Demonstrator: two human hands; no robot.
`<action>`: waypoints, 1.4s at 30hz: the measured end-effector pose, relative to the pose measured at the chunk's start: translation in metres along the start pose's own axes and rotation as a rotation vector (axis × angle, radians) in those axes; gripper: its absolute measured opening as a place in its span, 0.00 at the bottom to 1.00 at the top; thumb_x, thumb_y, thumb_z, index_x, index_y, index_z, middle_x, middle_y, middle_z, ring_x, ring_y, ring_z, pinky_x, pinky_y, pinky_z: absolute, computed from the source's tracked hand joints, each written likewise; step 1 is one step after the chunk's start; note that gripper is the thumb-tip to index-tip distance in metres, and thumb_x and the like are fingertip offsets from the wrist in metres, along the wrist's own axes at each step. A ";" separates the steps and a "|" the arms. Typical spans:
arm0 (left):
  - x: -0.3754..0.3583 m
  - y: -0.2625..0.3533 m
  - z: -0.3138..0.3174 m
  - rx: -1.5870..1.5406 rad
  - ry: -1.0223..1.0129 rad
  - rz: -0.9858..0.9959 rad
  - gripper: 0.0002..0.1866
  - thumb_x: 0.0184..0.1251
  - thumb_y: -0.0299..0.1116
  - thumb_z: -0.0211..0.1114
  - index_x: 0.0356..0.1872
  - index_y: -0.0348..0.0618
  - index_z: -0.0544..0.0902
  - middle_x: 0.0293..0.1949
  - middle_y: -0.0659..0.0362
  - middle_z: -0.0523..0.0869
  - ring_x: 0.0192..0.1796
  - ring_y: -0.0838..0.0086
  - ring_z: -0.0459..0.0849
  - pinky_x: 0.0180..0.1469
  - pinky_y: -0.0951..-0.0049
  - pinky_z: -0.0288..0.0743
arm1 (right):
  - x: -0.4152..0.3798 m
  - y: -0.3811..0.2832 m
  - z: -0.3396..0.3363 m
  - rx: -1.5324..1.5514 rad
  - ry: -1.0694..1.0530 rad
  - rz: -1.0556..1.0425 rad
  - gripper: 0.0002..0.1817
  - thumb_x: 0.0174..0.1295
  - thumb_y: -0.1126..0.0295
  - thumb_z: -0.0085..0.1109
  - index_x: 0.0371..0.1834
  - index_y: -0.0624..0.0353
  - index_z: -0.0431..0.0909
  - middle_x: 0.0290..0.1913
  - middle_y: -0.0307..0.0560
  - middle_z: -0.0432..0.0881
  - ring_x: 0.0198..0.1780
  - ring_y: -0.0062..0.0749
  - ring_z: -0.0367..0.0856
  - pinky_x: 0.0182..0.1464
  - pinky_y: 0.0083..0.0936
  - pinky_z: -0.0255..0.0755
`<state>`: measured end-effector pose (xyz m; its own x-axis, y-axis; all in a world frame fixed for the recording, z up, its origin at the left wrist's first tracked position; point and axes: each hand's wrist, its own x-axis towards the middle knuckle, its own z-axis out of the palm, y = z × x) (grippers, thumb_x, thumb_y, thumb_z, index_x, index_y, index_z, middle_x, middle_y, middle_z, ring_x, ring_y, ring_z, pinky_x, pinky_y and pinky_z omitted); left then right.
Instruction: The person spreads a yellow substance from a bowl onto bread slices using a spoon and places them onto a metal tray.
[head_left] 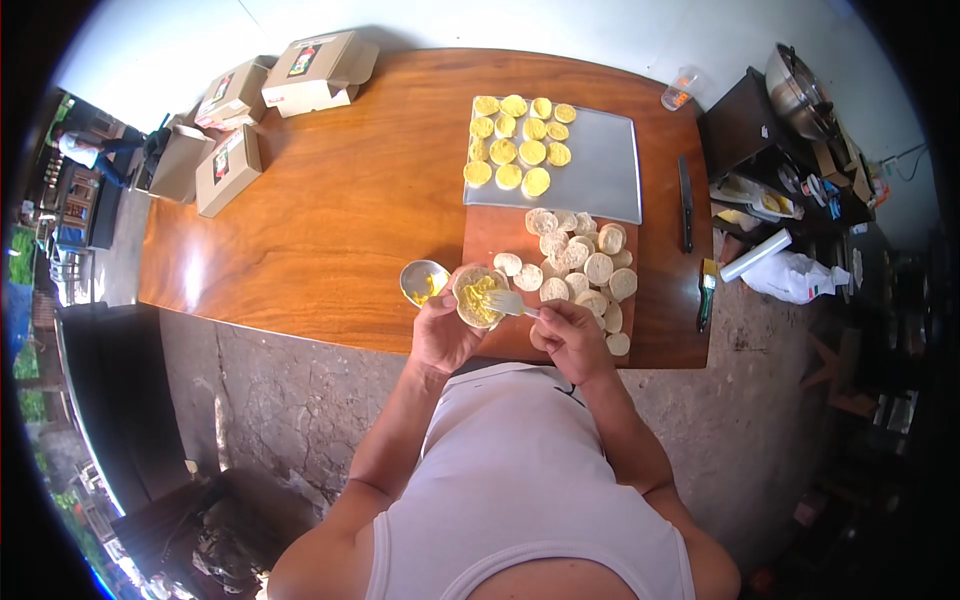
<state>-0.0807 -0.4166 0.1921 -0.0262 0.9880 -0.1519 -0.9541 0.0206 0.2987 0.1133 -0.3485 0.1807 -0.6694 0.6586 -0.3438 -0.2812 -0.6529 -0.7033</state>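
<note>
My left hand [440, 332] holds a round bread half [470, 312] with its cut face up, partly covered in yellow spread. In my right hand [572, 338] is a fork [512, 303], its head lying against the spread on that bread. Just left of the bread stands a small metal bowl [424, 274] with some yellow spread inside. Plain bread halves [573, 256] lie heaped on a reddish-brown board [482, 228] by my right hand. Beyond them, a metal tray [600, 160] bears rows of bread halves coated yellow [532, 152] on its left side.
Cardboard boxes [318, 70] stand at the table's far left corner. Along the right edge lie a knife [685, 203] and a brush [707, 295], with a plastic cup [682, 90] behind. A metal bowl [795, 85] sits on a black appliance [745, 130]. Another person [85, 150] is far left.
</note>
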 end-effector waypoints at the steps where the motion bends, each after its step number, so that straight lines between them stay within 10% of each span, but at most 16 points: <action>1: -0.001 -0.001 0.000 0.000 0.001 0.000 0.30 0.56 0.39 0.64 0.60 0.39 0.70 0.56 0.50 0.77 0.60 0.60 0.77 0.64 0.64 0.73 | -0.001 0.001 -0.002 0.001 0.000 0.001 0.07 0.70 0.70 0.53 0.38 0.61 0.79 0.20 0.30 0.62 0.22 0.18 0.56 0.29 0.20 0.56; 17: -0.005 0.004 -0.006 -0.048 0.043 0.021 0.29 0.54 0.38 0.67 0.57 0.38 0.72 0.55 0.50 0.79 0.59 0.61 0.79 0.64 0.62 0.73 | -0.036 -0.028 -0.014 -0.054 0.108 -0.362 0.09 0.69 0.71 0.55 0.45 0.66 0.78 0.30 0.35 0.73 0.30 0.16 0.65 0.33 0.18 0.63; 23: -0.004 0.000 -0.004 -0.018 -0.007 -0.024 0.30 0.55 0.39 0.67 0.58 0.38 0.71 0.56 0.48 0.77 0.59 0.62 0.78 0.64 0.63 0.72 | -0.037 -0.052 0.023 -1.185 0.085 -1.002 0.08 0.64 0.77 0.58 0.45 0.62 0.79 0.27 0.40 0.73 0.29 0.28 0.69 0.32 0.24 0.64; 33: -0.007 -0.002 -0.007 0.108 -0.007 -0.045 0.30 0.53 0.41 0.68 0.58 0.41 0.71 0.55 0.50 0.78 0.57 0.64 0.78 0.60 0.64 0.74 | -0.040 -0.073 0.012 -1.030 -0.098 -0.675 0.07 0.62 0.76 0.60 0.42 0.61 0.81 0.27 0.43 0.74 0.28 0.31 0.71 0.31 0.24 0.65; 42: -0.004 -0.005 -0.007 0.158 0.062 0.020 0.33 0.52 0.40 0.71 0.60 0.41 0.71 0.53 0.51 0.79 0.56 0.62 0.81 0.58 0.62 0.79 | -0.035 -0.065 0.036 -1.285 -0.062 -0.907 0.07 0.59 0.78 0.60 0.41 0.63 0.80 0.26 0.46 0.73 0.27 0.35 0.69 0.31 0.29 0.65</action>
<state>-0.0785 -0.4217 0.1844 -0.0674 0.9774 -0.2005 -0.8947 0.0297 0.4456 0.1301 -0.3428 0.2608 -0.6442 0.6021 0.4717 0.1389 0.6985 -0.7020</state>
